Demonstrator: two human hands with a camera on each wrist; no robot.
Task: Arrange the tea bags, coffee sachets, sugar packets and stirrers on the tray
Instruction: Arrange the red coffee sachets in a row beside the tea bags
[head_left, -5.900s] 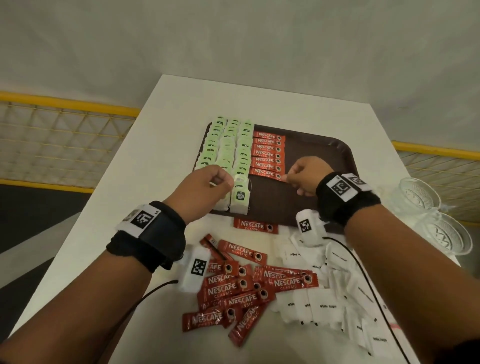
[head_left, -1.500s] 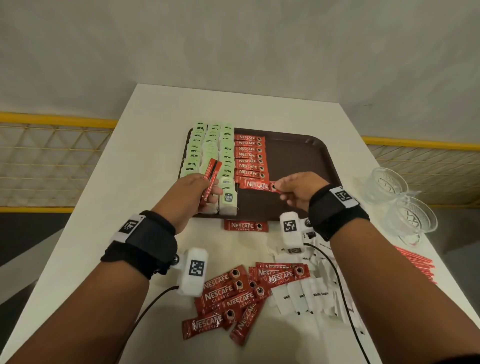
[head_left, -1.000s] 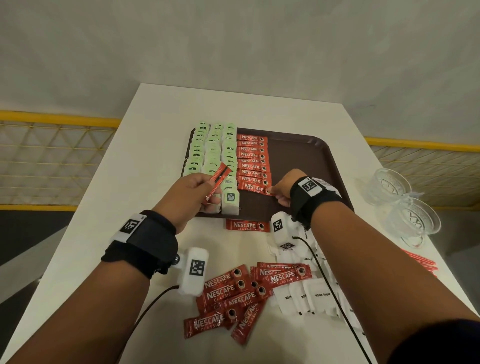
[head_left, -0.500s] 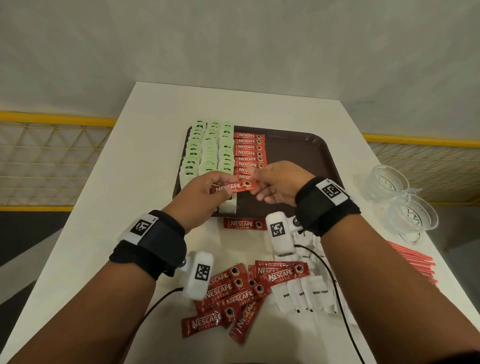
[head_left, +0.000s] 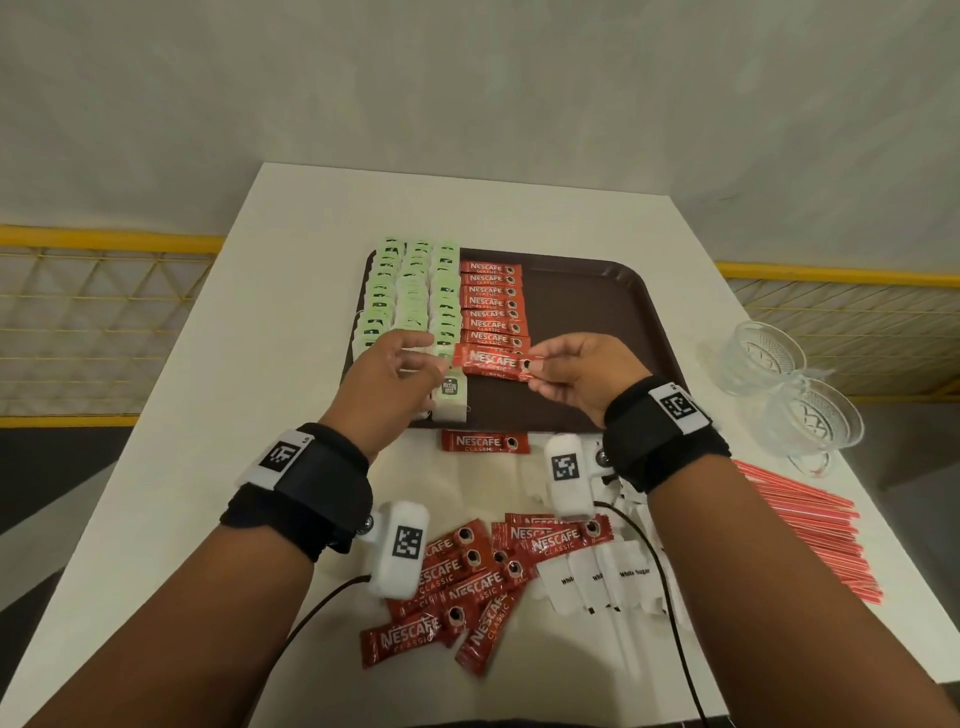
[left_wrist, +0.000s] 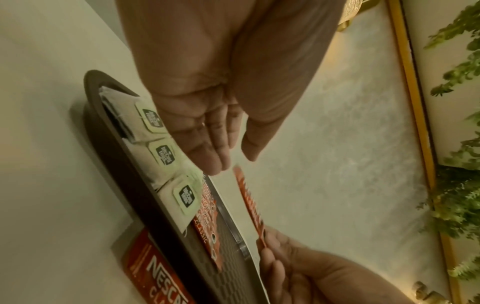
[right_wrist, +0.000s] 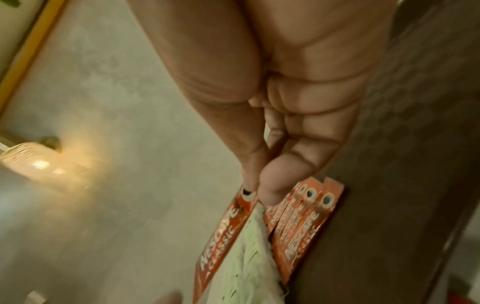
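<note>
A brown tray (head_left: 597, 306) holds three columns of green tea bags (head_left: 410, 296) at its left and a column of red coffee sachets (head_left: 491, 301) beside them. My right hand (head_left: 576, 371) pinches the right end of one red coffee sachet (head_left: 493, 361) (left_wrist: 250, 203) (right_wrist: 223, 228), held level just above the near end of that column. My left hand (head_left: 395, 374) hovers left of the sachet with fingers loosely spread and holds nothing; in the left wrist view its fingertips (left_wrist: 215, 160) are just off the sachet's free end.
One sachet (head_left: 485, 442) lies on the white table (head_left: 260, 415) just in front of the tray. A heap of red sachets (head_left: 467, 587) and white sugar packets (head_left: 602, 577) lies near me. Red stirrers (head_left: 810, 535) and two glass cups (head_left: 779, 389) stand at the right.
The left hand passed the red sachet to the right hand and let go. The right hand now holds it level above the near end of the sachet column.
</note>
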